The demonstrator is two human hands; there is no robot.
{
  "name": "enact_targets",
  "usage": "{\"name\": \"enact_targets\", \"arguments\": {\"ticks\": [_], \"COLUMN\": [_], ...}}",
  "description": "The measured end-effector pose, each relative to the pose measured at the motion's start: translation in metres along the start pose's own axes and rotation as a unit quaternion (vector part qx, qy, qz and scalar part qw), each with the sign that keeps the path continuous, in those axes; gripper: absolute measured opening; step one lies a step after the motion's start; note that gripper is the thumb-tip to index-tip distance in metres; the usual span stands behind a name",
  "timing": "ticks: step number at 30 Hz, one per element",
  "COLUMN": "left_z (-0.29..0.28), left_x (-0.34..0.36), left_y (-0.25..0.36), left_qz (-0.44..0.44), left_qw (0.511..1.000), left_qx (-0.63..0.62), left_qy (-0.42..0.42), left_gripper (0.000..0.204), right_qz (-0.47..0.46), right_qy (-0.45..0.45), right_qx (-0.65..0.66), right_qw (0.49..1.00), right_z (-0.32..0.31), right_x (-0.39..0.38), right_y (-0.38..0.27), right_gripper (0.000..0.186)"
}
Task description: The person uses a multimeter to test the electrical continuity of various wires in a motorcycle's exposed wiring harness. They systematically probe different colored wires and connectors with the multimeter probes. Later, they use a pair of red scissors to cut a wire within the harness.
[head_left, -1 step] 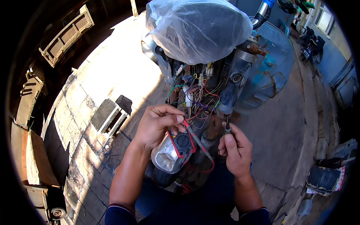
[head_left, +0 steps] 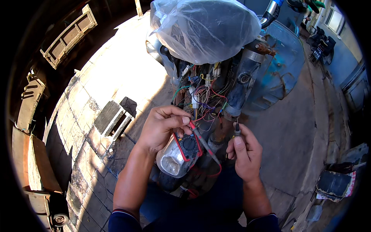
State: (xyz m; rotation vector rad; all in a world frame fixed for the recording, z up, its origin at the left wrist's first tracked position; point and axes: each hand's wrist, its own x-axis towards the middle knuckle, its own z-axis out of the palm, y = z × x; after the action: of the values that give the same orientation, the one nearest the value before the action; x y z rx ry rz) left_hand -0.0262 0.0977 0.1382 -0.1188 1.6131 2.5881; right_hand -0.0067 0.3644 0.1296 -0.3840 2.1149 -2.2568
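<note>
Pinched between the thumb and fingers of my left hand [head_left: 164,129] is a red test probe [head_left: 203,141], its cable end slanting down to the right. My right hand [head_left: 245,152] grips a black test probe [head_left: 237,130] pointing upward, its thin metal tip just below the fork tube [head_left: 241,87]. Below my left hand, a multimeter [head_left: 189,144] with a red edge and round dial rests by a dented silver metal part [head_left: 171,161]. Ahead of both hands hangs a tangle of coloured wires [head_left: 210,92] with white connectors [head_left: 195,101]. The red probe's tip is hidden by my fingers.
Clear plastic sheeting [head_left: 205,33] covers the top of the vehicle's front. A worn blue panel [head_left: 276,73] stands to the right. On the paving [head_left: 87,154] at left sits a small slatted block [head_left: 112,120]. Dark flat items [head_left: 334,181] lie at far right.
My right hand and the black probe have shifted slightly to the right, and the probe's thin tip shows more plainly. My left hand has barely moved.
</note>
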Motion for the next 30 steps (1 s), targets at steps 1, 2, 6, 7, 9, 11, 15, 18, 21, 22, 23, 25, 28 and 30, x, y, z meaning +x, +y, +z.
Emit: {"name": "enact_targets", "arguments": {"ticks": [1, 2, 6, 7, 9, 11, 15, 18, 21, 22, 23, 25, 28, 30], "left_z": [-0.0004, -0.0008, 0.0002, -0.001, -0.0024, -0.0029, -0.0029, -0.0038, -0.0036, -0.0039, -0.0041, -0.004, -0.0058, -0.007], "left_x": [0.0005, 0.0002, -0.0003, -0.0007, -0.0005, 0.0005, 0.0022, 0.0025, 0.0005, 0.0013, 0.0022, 0.0035, 0.0035, 0.0031], "left_y": [-0.0004, -0.001, 0.001, 0.0009, 0.0009, 0.001, 0.0025, 0.002, 0.0027, 0.0033, 0.004, 0.0043, 0.004, 0.0028], "left_qz": [0.0, 0.001, -0.003, -0.003, -0.002, -0.001, -0.007, -0.007, -0.004, -0.003, -0.002, -0.001, -0.006, -0.005], "left_qw": [1.0, 1.0, 1.0, 1.0, 1.0, 1.0, 1.0, 1.0, 1.0, 1.0, 1.0, 1.0, 1.0, 1.0], "left_qx": [0.001, 0.003, 0.002, 0.004, 0.005, 0.004, 0.001, -0.004, -0.004, -0.003, -0.002, -0.002, -0.01, -0.012], "left_qy": [-0.001, -0.001, 0.0, 0.0, 0.001, 0.002, 0.0, 0.002, 0.0, 0.0, 0.0, -0.003, -0.009, -0.014], "left_gripper": [0.012, 0.012, 0.012, 0.012, 0.012, 0.012, 0.012, 0.012, 0.012, 0.012, 0.012, 0.012, 0.012, 0.011], "right_qz": [0.0, -0.001, -0.005, -0.005, -0.004, -0.013, -0.024, -0.015, -0.009, -0.005, -0.002, 0.007, 0.014, 0.019], "right_qy": [0.009, 0.018, 0.015, 0.014, 0.011, 0.009, 0.004, -0.004, -0.006, -0.002, 0.001, 0.005, 0.003, 0.001], "right_qx": [0.011, 0.021, 0.028, 0.03, 0.034, 0.038, 0.048, 0.03, 0.042, 0.044, 0.046, 0.046, 0.047, 0.05], "right_qw": [1.0, 1.0, 0.999, 0.999, 0.999, 0.999, 0.999, 0.999, 0.999, 0.999, 0.999, 0.999, 0.999, 0.999], "right_z": [-0.0014, -0.003, -0.0052, -0.0056, -0.0068, -0.0087, -0.0097, -0.009, -0.008, -0.0078, -0.0081, -0.0089, -0.0093, -0.0094], "right_x": [-0.0007, -0.0018, -0.0009, -0.0008, -0.0008, -0.0001, 0.001, 0.0012, 0.0006, 0.0004, 0.001, 0.0002, -0.0008, -0.0015], "right_y": [0.0014, 0.0026, 0.0018, 0.0015, 0.0012, 0.0026, 0.0009, 0.0003, 0.0, 0.0002, 0.0, 0.0005, 0.0016, 0.0036], "right_gripper": [0.039, 0.042, 0.042, 0.041, 0.04, 0.038, 0.037, 0.038, 0.039, 0.037, 0.036, 0.033, 0.029, 0.027]}}
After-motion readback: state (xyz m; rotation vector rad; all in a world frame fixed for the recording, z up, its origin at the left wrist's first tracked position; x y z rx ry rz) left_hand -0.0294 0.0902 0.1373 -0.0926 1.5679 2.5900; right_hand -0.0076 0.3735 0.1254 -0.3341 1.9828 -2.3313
